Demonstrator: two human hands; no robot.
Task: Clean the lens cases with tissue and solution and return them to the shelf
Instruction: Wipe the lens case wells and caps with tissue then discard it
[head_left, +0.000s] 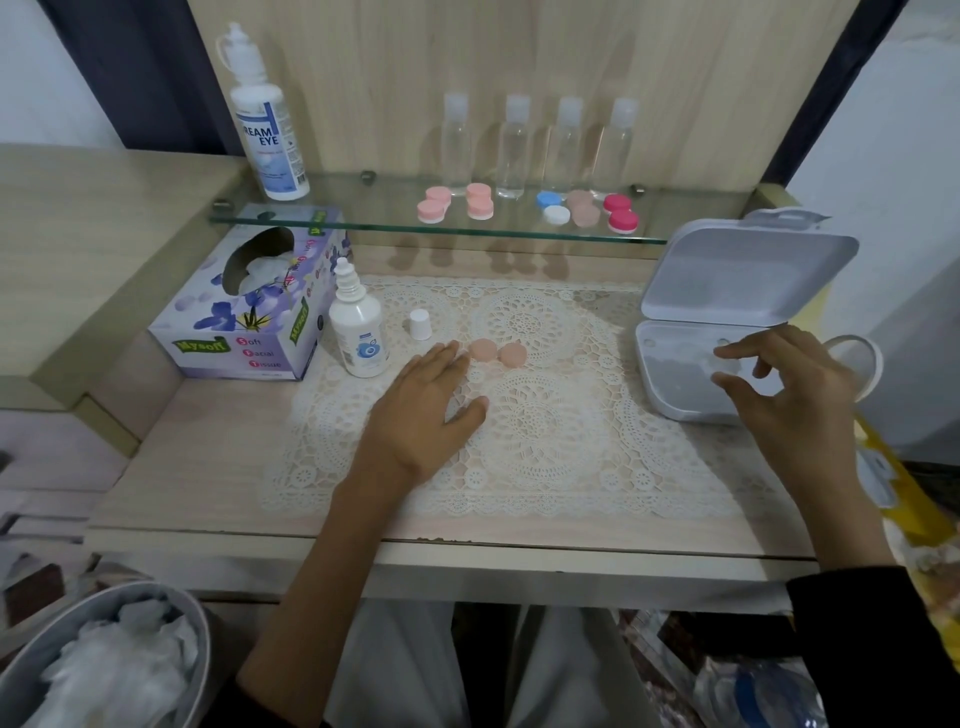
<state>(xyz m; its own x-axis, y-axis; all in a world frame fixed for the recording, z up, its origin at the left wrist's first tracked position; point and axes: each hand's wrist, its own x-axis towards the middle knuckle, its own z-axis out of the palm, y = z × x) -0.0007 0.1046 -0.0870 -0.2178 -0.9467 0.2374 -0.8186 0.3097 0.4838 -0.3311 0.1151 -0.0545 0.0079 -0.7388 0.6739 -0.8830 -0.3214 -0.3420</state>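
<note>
Two peach lens-case lids (497, 352) lie side by side on the lace mat (545, 447). My left hand (426, 410) rests flat on the mat, its fingertips just left of the lids. My right hand (789, 395) hovers over the tray of an open white box (727, 291), with forefinger and thumb pinching a small pale translucent piece (725, 365). A small uncapped solution bottle (357, 327) stands beside the tissue box (249, 312), and its white cap (420, 324) sits on the mat. Several coloured lens cases (551, 207) sit on the glass shelf (363, 218).
A tall solution bottle (267, 135) stands at the shelf's left end, and several clear bottles (511, 145) line the back. A grey bin (104, 660) with crumpled tissues sits at the lower left. A yellow packet (888, 483) lies off the table's right edge.
</note>
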